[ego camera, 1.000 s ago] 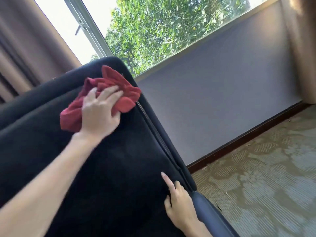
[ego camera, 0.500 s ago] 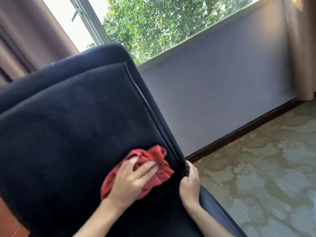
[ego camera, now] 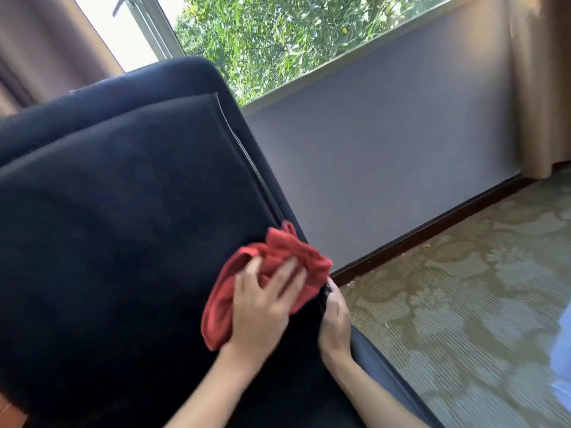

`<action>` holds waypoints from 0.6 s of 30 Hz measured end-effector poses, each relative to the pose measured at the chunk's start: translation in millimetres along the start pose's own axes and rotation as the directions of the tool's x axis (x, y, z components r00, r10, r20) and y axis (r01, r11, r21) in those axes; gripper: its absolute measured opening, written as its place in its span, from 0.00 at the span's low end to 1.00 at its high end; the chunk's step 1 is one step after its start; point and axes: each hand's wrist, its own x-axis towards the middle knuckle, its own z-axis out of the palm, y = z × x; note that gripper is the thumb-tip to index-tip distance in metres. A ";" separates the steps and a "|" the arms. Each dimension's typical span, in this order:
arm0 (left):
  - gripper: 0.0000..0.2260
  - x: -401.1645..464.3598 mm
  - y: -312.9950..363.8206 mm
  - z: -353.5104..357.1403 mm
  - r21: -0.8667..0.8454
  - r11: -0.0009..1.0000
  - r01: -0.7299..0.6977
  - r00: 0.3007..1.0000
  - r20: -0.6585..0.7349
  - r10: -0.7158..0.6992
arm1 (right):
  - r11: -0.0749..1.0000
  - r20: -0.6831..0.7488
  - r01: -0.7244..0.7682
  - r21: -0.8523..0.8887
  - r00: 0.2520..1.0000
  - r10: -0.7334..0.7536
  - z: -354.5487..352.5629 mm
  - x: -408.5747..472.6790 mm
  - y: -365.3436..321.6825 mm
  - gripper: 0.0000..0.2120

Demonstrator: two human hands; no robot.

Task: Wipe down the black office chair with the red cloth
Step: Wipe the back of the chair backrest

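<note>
Wiping is midway: the left hand [ego camera: 262, 307], fingers spread flat, presses the crumpled red cloth [ego camera: 272, 279] near the black upholstered office chair [ego camera: 123, 242] backrest's right edge, which the right hand [ego camera: 335, 319] grips; untouched areas cannot be judged.

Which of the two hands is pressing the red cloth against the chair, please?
The left hand: it presses the red cloth onto the black chair back, while the right hand only holds the chair's edge.
</note>
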 end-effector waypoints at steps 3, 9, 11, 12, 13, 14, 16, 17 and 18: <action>0.15 -58.3 16.2 25.8 0.111 0.979 -0.169 0.952 0.277 0.133 | 1.000 0.019 0.006 0.011 1.000 -0.006 -0.5 0.4 5.0 0.28; 0.19 -114.6 -45.8 8.1 0.251 0.908 -0.336 0.870 0.452 0.197 | 0.988 0.108 0.041 -0.147 0.994 -0.025 -2.8 5.4 12.3 0.29; 0.24 -158.6 -86.5 -30.1 0.282 0.910 -0.304 0.864 0.484 0.138 | 0.979 0.125 0.058 -0.195 0.992 -0.033 -2.4 5.8 13.6 0.30; 0.23 -180.0 -107.4 -49.4 0.339 0.885 -0.319 0.872 0.471 0.134 | 0.971 0.140 0.076 -0.225 0.989 -0.045 -1.8 6.1 14.5 0.30; 0.22 -200.3 -127.3 -68.7 0.390 0.865 -0.316 0.886 0.446 0.122 | 0.964 0.156 0.098 -0.246 0.986 -0.060 -0.9 6.6 16.5 0.29; 0.21 -209.8 -141.4 -92.9 0.436 0.853 -0.289 0.892 0.446 0.074 | 0.957 0.165 0.115 -0.266 0.984 -0.073 0.4 6.7 18.5 0.29; 0.21 -206.8 -165.6 -130.0 0.464 0.842 -0.274 0.898 0.437 0.051 | 0.940 0.193 0.160 -0.301 0.976 -0.104 3.3 5.4 24.6 0.24; 0.22 -189.5 -178.9 -144.3 0.445 0.858 -0.257 0.909 0.412 0.058 | 0.926 0.209 0.179 -0.333 0.971 -0.113 5.1 4.5 28.0 0.22; 0.23 -160.2 -186.3 -158.7 0.412 0.896 -0.164 0.925 0.379 -0.005 | 0.905 0.225 0.196 -0.377 0.967 -0.115 8.7 2.9 28.5 0.23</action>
